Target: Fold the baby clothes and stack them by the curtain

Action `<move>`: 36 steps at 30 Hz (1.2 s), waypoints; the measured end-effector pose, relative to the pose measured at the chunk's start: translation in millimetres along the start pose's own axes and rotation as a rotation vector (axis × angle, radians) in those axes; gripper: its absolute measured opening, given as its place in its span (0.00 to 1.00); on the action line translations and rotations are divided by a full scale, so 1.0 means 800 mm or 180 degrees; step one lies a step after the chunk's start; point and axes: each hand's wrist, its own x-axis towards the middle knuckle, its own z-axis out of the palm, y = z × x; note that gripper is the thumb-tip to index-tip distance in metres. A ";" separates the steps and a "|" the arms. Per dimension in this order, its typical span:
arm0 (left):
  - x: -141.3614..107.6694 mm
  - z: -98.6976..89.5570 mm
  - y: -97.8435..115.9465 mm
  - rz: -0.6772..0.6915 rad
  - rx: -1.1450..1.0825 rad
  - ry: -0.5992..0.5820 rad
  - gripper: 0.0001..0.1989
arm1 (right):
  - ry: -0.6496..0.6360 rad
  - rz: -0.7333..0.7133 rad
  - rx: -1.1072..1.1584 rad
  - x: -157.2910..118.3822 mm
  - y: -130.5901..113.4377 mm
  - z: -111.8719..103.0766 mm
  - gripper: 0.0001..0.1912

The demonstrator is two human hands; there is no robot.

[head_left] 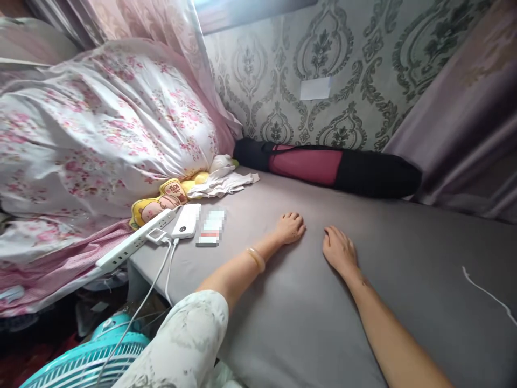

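My left hand (291, 227) rests palm down on a grey sheet (291, 318), its fingers loosely bent and slightly apart. A pale bangle (256, 260) circles that forearm. To its right, my right hand (340, 249) also lies on the sheet with the fingers a little curled and nothing visible in them. A small gap of sheet separates the two hands. Left of my left hand lie a blurred-out phone-like rectangle (211, 228) and a white power bank (187, 221) with a cable plugged into it.
A white power strip (137, 240) holds a charger (156, 235) at the left edge. A black and maroon long bag (307, 165) lies along the wall. A turquoise fan (86, 361) stands lower left. A white cord (487, 293) lies at right. Crumpled white cloth (224, 183) sits further back.
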 end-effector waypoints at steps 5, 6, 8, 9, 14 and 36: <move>0.008 -0.047 -0.077 0.0145 -0.1087 -0.0567 0.16 | 0.0019 0.0013 0.0031 0.000 0.000 0.000 0.23; 0.006 -0.061 -0.096 -0.0221 -0.1136 -0.0419 0.16 | 0.0033 0.0003 0.0030 0.000 0.000 0.001 0.23; -0.003 -0.090 -0.136 -0.1042 -0.0904 0.0057 0.15 | 0.0067 -0.0013 0.0028 0.001 0.000 0.001 0.24; -0.010 -0.105 -0.155 -0.1278 -0.0789 0.0185 0.16 | 0.0081 -0.0016 0.0028 0.001 0.000 0.002 0.24; -0.047 -0.170 -0.237 -0.2297 -0.0261 0.0684 0.17 | 0.0113 -0.0004 0.0017 0.001 0.000 0.005 0.24; -0.065 -0.218 -0.287 -0.3336 0.0443 0.1570 0.12 | 0.0052 0.0009 0.0024 -0.001 -0.004 -0.001 0.23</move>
